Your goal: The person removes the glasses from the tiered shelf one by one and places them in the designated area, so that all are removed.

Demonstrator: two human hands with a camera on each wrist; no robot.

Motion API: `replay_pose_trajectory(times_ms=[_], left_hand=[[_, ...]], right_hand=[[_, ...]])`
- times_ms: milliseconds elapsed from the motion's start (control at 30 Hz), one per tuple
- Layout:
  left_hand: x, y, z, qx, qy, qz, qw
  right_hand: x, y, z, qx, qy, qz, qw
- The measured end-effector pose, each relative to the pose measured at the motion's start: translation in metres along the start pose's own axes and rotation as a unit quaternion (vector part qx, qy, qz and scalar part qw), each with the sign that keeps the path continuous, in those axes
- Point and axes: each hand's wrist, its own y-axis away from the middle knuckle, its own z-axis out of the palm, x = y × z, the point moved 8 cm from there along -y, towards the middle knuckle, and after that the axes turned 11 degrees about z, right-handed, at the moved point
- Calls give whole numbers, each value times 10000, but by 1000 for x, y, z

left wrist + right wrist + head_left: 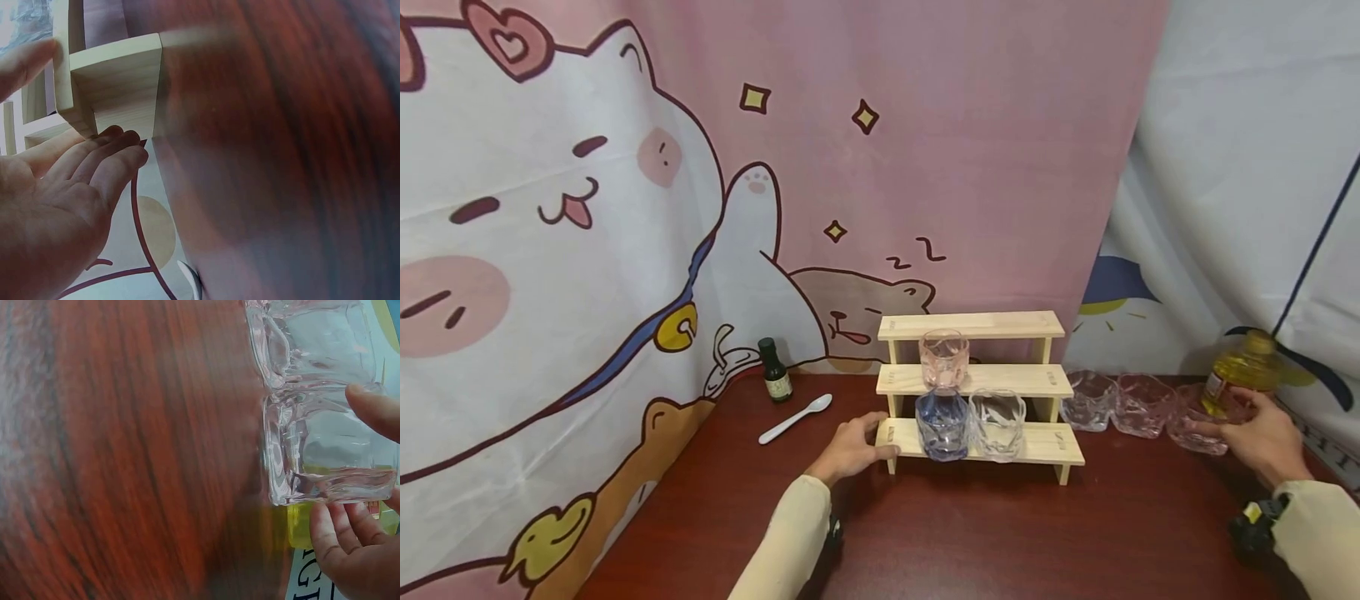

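In the head view my left hand [853, 448] holds the left end of the lowest board of a three-step wooden stand [1045, 443]. The left wrist view has the thumb against the board's edge and the other fingers [119, 159] on its far side. Far right, my right hand [1262, 433] grips the pinkish glass [337, 447] at the end of a row on the table, thumb on one side and fingers on the other. Two more glasses, one clear [1088, 404] and one pinkish [1142, 408], stand beside it in that row.
The lowest step bears a blue glass [943, 429] and a clear glass [997, 429]; the middle one, a pink glass [944, 362]. An oil bottle [1247, 367] stands behind the right hand. A dark small bottle [775, 375] and white spoon [796, 418] are left.
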Motion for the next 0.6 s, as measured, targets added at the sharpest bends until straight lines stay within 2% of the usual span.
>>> replay_pose_trajectory(times_ms=[367,600], left_hand=[[0,-2,1,-54,66,-36,10000],[-1,-2,0,-24,61,-98,9999]], right_hand=[[2,2,-3,155,-89,234,9996],[0,3,-3,199,28,-183,9996]])
